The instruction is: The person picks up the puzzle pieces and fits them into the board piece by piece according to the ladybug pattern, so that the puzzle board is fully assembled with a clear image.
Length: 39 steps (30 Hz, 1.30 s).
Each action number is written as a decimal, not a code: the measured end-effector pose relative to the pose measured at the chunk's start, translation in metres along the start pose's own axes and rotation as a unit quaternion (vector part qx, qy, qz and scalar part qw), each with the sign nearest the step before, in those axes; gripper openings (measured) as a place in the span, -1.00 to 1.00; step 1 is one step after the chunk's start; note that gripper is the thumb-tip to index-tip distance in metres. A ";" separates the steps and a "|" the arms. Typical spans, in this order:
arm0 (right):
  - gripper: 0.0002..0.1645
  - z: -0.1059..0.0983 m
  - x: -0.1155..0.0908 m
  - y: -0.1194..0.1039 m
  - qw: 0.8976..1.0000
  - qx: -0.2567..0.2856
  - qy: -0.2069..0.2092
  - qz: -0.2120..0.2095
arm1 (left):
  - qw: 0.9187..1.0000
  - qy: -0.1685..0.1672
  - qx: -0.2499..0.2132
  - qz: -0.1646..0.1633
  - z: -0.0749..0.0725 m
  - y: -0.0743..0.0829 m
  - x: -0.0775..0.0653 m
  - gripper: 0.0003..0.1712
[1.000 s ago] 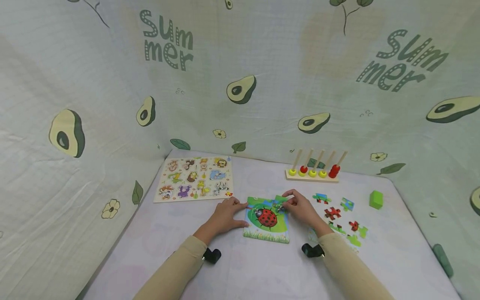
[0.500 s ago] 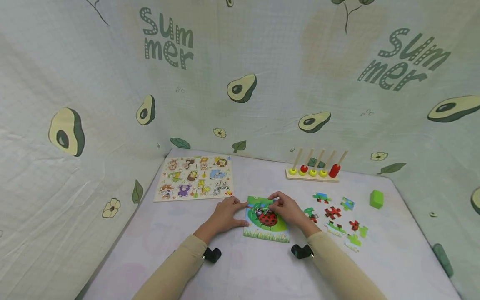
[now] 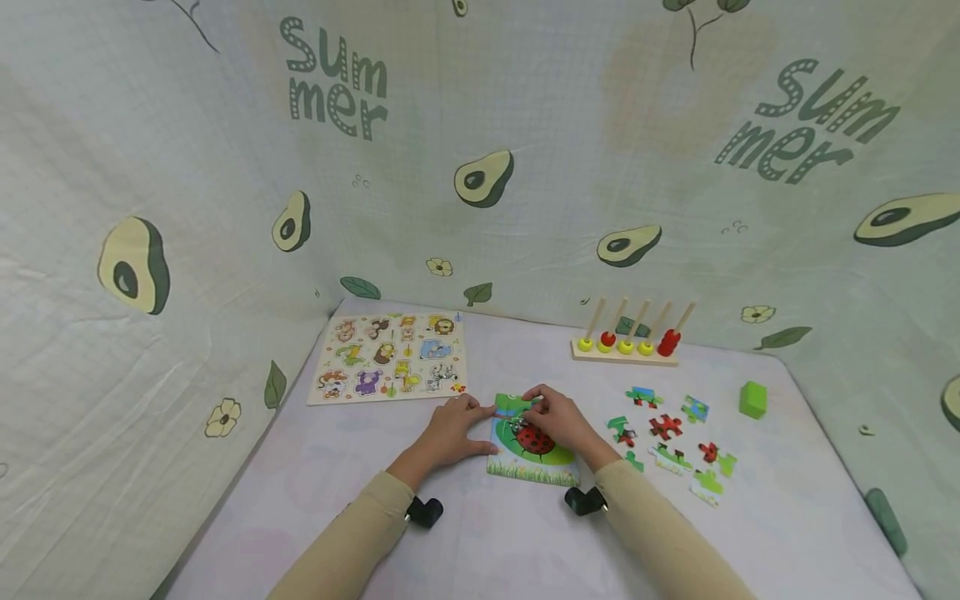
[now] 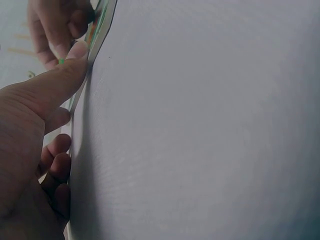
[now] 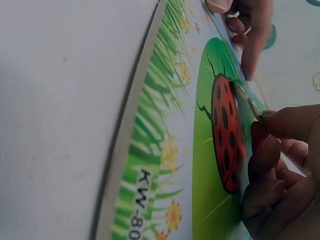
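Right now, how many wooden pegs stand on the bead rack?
5, in one row along the bead rack: the leftmost peg, second peg, middle peg, fourth peg and rightmost peg, which holds red beads. None looks hidden.

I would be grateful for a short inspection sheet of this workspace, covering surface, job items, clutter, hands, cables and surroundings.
Surface: pale tabletop, no spills seen.
Job's things: ladybird board lies flat between the hands; loose puzzle pieces are scattered to its right.
Clutter: animal puzzle at back left; bead rack at the back, right of centre; green block right of the pieces.
Left hand: touches the board's left edge.
Right hand: pinches a thin piece over the board.
Cables: nothing seen.
Surroundings: cloth walls printed with avocados and "summer".
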State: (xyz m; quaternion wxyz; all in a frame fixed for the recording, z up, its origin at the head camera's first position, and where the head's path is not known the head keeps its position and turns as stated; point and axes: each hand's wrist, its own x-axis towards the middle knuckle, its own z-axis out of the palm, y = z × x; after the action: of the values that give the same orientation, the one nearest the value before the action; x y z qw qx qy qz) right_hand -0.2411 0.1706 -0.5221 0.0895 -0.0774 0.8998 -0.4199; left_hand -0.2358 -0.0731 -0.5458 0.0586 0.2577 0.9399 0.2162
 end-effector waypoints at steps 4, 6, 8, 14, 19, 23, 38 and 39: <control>-0.72 0.003 0.001 -0.005 1.000 -0.023 -0.001 0.001 | 1.000 -0.001 0.001 -0.001 0.000 0.000 0.000 -0.12; -0.72 0.005 0.001 -0.007 0.999 -0.035 0.000 0.001 | 1.000 -0.001 0.001 -0.001 -0.001 0.000 0.000 -0.11; -0.72 0.008 0.001 -0.009 0.999 -0.046 0.001 -0.002 | 1.000 0.000 -0.001 -0.001 -0.001 0.001 -0.001 -0.11; -0.69 0.012 0.003 -0.008 0.997 -0.071 0.011 -0.008 | 1.000 -0.002 -0.001 -0.004 -0.002 0.001 -0.001 -0.11; -0.54 0.010 -0.001 -0.009 0.996 -0.085 -0.005 -0.022 | 1.000 -0.004 0.001 -0.003 -0.001 0.000 -0.001 -0.11; -0.48 0.009 -0.003 -0.010 0.994 -0.098 -0.017 -0.035 | 1.000 0.004 -0.002 0.006 -0.001 -0.001 -0.001 -0.12; -0.54 0.014 -0.001 -0.009 0.992 -0.123 -0.003 -0.031 | 1.000 0.009 -0.004 0.010 -0.001 -0.001 -0.001 -0.12; -0.54 0.014 -0.001 -0.009 0.992 -0.123 -0.003 -0.032 | 1.000 0.009 -0.004 0.010 -0.001 -0.001 -0.001 -0.12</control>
State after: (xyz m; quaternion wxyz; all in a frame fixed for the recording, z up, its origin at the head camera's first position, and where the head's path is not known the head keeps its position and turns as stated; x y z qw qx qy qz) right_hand -0.2366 0.1545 -0.5238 0.0686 -0.1176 0.9415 -0.3083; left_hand -0.2354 -0.0751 -0.5455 0.0490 0.2647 0.9370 0.2228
